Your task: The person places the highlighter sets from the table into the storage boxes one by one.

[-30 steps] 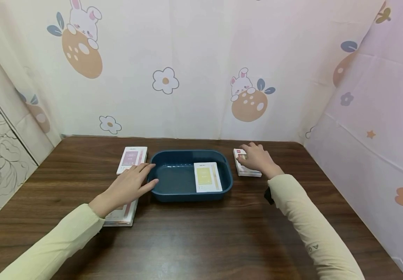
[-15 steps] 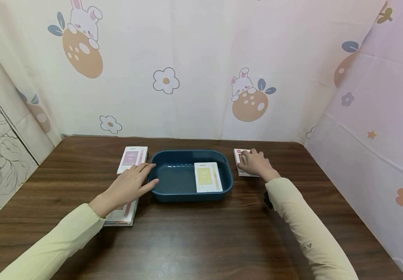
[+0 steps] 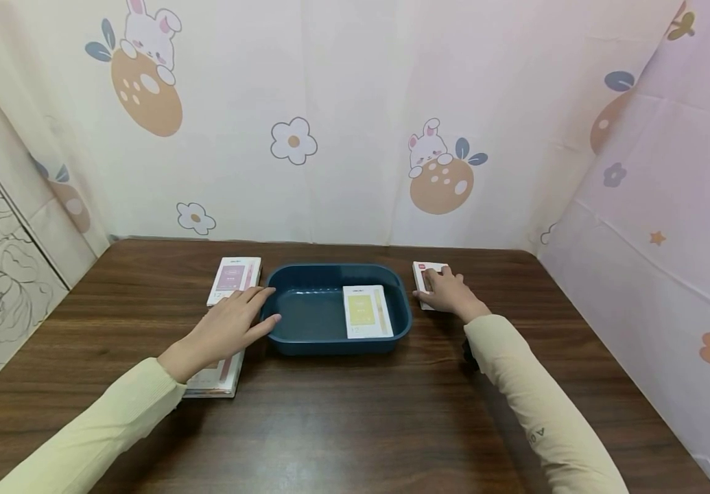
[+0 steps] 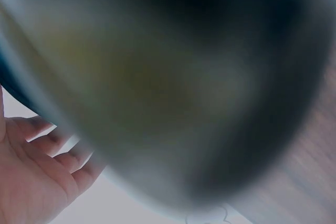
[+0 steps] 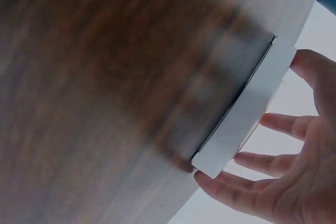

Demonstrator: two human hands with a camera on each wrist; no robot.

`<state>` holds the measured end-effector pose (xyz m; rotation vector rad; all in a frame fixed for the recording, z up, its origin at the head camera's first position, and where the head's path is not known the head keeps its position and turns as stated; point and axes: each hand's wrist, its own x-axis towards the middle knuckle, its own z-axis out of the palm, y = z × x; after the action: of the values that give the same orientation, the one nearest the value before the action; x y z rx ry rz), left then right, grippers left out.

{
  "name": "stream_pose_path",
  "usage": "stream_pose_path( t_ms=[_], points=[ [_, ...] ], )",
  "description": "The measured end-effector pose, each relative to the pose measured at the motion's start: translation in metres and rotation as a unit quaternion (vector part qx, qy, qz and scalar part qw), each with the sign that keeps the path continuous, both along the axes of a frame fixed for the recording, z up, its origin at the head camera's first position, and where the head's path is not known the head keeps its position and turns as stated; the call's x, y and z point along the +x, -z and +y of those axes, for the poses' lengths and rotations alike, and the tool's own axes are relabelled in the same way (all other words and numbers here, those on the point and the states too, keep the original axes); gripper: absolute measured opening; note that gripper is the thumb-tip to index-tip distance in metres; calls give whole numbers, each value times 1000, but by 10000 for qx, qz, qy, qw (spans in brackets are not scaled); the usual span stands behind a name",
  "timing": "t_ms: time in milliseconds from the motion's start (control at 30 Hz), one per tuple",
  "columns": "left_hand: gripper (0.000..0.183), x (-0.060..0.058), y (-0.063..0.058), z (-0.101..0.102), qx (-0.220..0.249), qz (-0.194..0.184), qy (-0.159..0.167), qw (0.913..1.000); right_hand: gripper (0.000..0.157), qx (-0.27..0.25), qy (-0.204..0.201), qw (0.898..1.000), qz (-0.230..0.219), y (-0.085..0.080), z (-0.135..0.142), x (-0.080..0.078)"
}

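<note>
My right hand [image 3: 448,293] spans a white flat box [image 3: 422,266] with a small red label, right of the blue tray [image 3: 305,348]. In the right wrist view the thumb touches one end of the box [image 5: 247,108] and a fingertip the other, so the hand grips it across, low on the table. My left hand [image 3: 228,329], fingers straight, lies at the left rim of the tray; the left wrist view shows this hand [image 4: 42,177] beside a large blur. A white box with a yellow-green panel [image 3: 367,312] leans inside the tray's right half.
Left of the tray lies a white box with a purple panel [image 3: 231,278]. Nearer, partly under the left forearm, is a stack of white boxes [image 3: 219,381]. A patterned curtain [image 3: 355,137] rises behind the brown table [image 3: 342,432].
My right hand has come down onto the white box and shifted slightly left, its thumb now at the box's left edge. My left hand and the tray have stayed put.
</note>
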<state>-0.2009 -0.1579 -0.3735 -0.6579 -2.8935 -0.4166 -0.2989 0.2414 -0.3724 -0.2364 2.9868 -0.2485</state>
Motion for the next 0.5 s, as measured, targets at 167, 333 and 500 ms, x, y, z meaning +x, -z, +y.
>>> stream_pose_path(
  t_ms=[167, 333, 500],
  points=[
    [62, 0, 1, 0, 14, 1, 7, 10000, 60, 39, -40, 10000, 40, 4, 1, -4],
    [61, 0, 1, 1, 28, -1, 15, 10000, 60, 56, 7, 9999, 91, 5, 0, -6],
    [61, 0, 0, 1, 21, 12, 15, 10000, 60, 51, 73, 9999, 92, 6, 0, -7]
  ],
)
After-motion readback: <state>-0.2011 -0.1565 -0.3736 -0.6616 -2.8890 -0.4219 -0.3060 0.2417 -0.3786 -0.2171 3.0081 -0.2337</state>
